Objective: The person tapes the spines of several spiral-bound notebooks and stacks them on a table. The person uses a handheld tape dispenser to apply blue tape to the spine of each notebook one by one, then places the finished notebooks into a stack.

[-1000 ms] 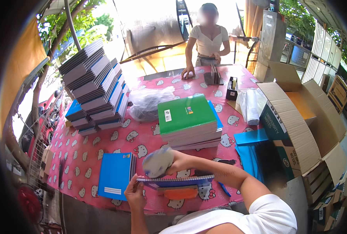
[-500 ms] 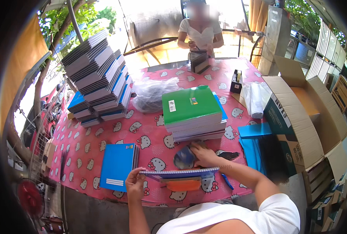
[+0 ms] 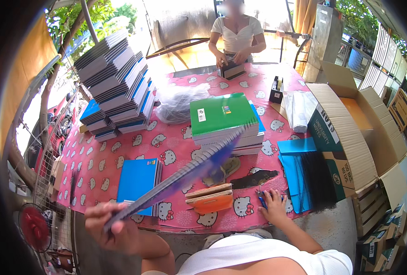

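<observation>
Table (image 3: 121, 151) under a pink cartoon-print cloth, spread across most of the view. Cardboard box (image 3: 350, 137) at the right edge, flaps thrown open. Tall leaning tower of notebooks (image 3: 116, 87) at the far left corner, blue and dark covers mixed. Middle of the cloth: a stack of spiral notebooks topped by a green cover (image 3: 221, 114), with a crumpled clear plastic bag (image 3: 178, 103) just beside it on the left. Blue folders (image 3: 297, 169) fanned out near the box, dark binding combs lying on them. Blue notebook stack (image 3: 137, 183) flat near the front left edge. Spiral notebook (image 3: 180, 178) lifted off the table, tilted edge-on and blurred, running from low left up toward the green stack. Left hand (image 3: 109, 224) clenched round its lower end, below the table's front edge. Orange pouch (image 3: 210, 201) at the front, with flat tan pieces resting on top. Right hand (image 3: 272, 206) laid on the cloth near the front edge, fingers loosely spread and gripping nothing, just beside a small blue pen (image 3: 261, 199). Black strip (image 3: 258, 178) just beyond that hand. Small dark tape holder (image 3: 275, 94) farther back. Across the table, another person's hands (image 3: 233, 57) closed on a dark bundle (image 3: 233, 71).
</observation>
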Available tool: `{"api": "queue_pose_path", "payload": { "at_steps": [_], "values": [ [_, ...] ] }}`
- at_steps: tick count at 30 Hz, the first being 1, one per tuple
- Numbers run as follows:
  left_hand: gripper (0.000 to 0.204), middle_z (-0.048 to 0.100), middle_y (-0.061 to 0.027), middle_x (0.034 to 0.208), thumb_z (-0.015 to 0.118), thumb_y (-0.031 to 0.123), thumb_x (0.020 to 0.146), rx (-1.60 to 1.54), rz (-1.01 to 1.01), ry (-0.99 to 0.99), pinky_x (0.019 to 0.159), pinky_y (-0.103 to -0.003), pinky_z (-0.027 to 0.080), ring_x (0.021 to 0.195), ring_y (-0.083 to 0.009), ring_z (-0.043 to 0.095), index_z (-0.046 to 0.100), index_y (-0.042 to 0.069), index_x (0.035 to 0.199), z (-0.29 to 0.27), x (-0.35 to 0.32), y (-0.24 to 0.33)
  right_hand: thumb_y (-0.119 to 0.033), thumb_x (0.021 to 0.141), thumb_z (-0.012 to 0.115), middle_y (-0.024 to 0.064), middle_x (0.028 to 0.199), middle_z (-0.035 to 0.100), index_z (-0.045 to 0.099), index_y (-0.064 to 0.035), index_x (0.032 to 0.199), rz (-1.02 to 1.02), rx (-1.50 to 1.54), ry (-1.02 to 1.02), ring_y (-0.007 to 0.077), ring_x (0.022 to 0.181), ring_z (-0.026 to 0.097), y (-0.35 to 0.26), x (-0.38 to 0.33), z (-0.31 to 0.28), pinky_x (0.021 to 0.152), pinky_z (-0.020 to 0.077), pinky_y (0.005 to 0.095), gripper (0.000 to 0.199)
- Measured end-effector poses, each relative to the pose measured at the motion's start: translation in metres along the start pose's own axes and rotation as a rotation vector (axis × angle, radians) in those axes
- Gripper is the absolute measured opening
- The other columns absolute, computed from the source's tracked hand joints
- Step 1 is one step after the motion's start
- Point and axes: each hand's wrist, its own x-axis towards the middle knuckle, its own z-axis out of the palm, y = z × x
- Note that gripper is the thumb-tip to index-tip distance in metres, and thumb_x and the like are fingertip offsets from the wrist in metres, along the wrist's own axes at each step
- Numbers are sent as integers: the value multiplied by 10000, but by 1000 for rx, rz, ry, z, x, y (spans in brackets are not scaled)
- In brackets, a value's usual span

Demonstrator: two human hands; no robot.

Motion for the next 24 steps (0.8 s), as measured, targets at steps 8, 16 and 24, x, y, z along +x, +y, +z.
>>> {"api": "queue_pose_path", "payload": {
  "at_steps": [8, 16, 24],
  "values": [
    [232, 682, -136, 893, 825, 66, 706, 69, -346, -750, 605, -287, 545, 721, -212, 676, 638, 20, 835, 23, -101, 1, -253, 787, 681, 141, 1223, 523, 471, -76, 1330, -23, 289, -20, 327, 1158, 478, 11, 16, -26, 968, 356, 532, 608],
    [207, 683, -129, 916, 811, 61, 718, 27, -521, -754, 623, -279, 557, 752, -212, 683, 657, -1, 843, 25, -135, -1, -49, 869, 560, 40, 1088, 526, 482, -24, 1297, 1, 1274, -270, 86, 977, 490, -52, 12, -114, 845, 419, 231, 435],
    [251, 705, -145, 885, 849, 77, 675, 98, -517, -703, 649, -290, 561, 792, -206, 699, 656, -10, 810, 31, -128, 6, -128, 815, 729, 131, 1096, 574, 542, -22, 1207, -344, 1050, -144, 226, 1025, 564, -110, -7, -161, 875, 461, 353, 447]
  ]
}}
